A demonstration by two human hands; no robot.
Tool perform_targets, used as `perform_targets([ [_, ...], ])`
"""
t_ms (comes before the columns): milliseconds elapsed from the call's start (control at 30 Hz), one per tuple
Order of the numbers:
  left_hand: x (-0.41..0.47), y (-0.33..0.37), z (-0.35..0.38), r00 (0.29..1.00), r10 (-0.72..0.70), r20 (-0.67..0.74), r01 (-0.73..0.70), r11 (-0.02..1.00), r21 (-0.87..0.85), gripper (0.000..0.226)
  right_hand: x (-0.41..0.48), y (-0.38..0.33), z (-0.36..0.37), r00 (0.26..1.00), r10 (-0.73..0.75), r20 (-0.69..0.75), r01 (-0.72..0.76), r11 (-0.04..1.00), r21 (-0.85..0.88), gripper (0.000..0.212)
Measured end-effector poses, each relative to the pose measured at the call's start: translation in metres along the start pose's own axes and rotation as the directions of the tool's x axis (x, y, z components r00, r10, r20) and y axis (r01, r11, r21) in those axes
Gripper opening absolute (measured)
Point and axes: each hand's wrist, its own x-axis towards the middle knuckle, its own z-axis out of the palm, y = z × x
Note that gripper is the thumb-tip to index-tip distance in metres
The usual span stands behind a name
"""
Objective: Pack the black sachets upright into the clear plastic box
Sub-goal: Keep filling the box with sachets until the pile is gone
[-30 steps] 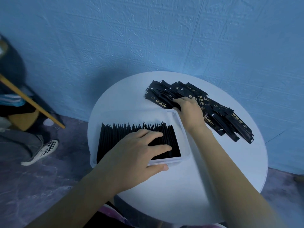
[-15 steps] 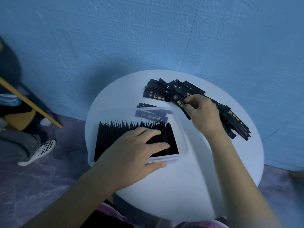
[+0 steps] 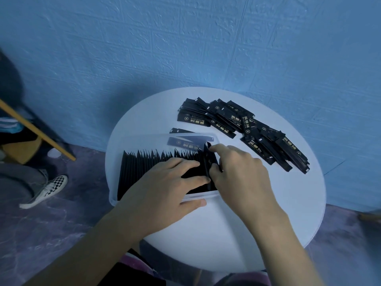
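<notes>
Black foil sachets [image 3: 156, 168] are stood on edge in a tight row inside the clear rectangular plastic box [image 3: 144, 139], which sits toward 9 o'clock on the round white table [image 3: 257, 234]. The row is pressed on by the left hand [image 3: 165, 195], with the fingers laid flat and spread over the tops and the thumb set against the near wall outside. That's probably so the pack can't fan out or flop over. At the 3 o'clock end, a single black sachet [image 3: 208, 159] is pinched upright by the right hand [image 3: 239, 174], apparently to be slotted in between the row and the end wall. Two flat-lying sachets [image 3: 185, 142] are seen along the 12 o'clock wall; whether they're inside the box can't be told through the clear plastic. The loose pile of sachets [image 3: 247, 124] is spread at 1 o'clock of the box, on the right hand's side, handy for quick grabs.
</notes>
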Motion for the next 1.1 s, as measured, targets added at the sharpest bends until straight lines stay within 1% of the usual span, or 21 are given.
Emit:
perform_targets([
  [100, 0.0, 0.0, 0.0, 1.0, 0.001, -0.006, -0.001, 1.0, 0.004, 0.048, -0.003, -0.002, 0.002, 0.997, 0.011, 0.079, -0.005, 0.997, -0.078, 0.025],
  [200, -0.001, 0.0, 0.0, 1.0, 0.005, -0.003, -0.005, 1.0, -0.005, 0.048, -0.004, 0.004, -0.001, 0.994, -0.002, 0.113, 0.009, 0.998, -0.065, 0.024],
  [333, -0.001, 0.0, -0.001, 1.0, 0.004, 0.009, -0.004, 1.0, -0.017, 0.047, -0.001, 0.011, 0.001, 0.993, -0.023, 0.113, 0.025, 1.0, -0.014, 0.023],
  [400, -0.001, -0.001, -0.001, 1.0, 0.007, 0.011, -0.007, 1.0, -0.019, 0.047, 0.0, 0.011, 0.002, 0.993, -0.02, 0.114, 0.019, 1.0, 0.012, 0.029],
  [467, 0.0, -0.001, 0.0, 1.0, 0.01, 0.013, -0.01, 1.0, -0.017, 0.047, 0.001, 0.011, 0.004, 0.994, -0.015, 0.109, 0.015, 1.0, 0.003, 0.033],
  [567, -0.001, -0.003, 0.0, 1.0, 0.023, 0.008, -0.023, 1.0, -0.017, 0.047, 0.003, 0.011, 0.004, 0.995, 0.01, 0.098, -0.008, 1.0, -0.021, 0.026],
  [700, 0.0, -0.004, 0.0, 0.999, 0.028, 0.022, -0.027, 0.999, -0.026, 0.048, 0.006, 0.008, 0.002, 0.995, 0.002, 0.103, 0.0, 1.0, -0.02, 0.022],
  [867, -0.001, -0.004, 0.0, 0.999, 0.038, 0.003, -0.038, 0.999, -0.032, 0.047, 0.006, 0.008, 0.002, 0.99, -0.018, 0.143, 0.026, 0.998, -0.052, 0.022],
  [1000, -0.002, -0.004, -0.001, 0.998, 0.053, 0.014, -0.053, 0.998, -0.033, 0.052, 0.008, 0.012, 0.001, 0.984, -0.02, 0.176, 0.024, 1.0, -0.019, 0.023],
  [1100, -0.001, -0.002, -0.001, 0.997, 0.07, 0.024, -0.07, 0.998, 0.004, 0.052, 0.008, 0.014, -0.001, 0.981, -0.028, 0.194, 0.032, 0.999, -0.019, 0.024],
])
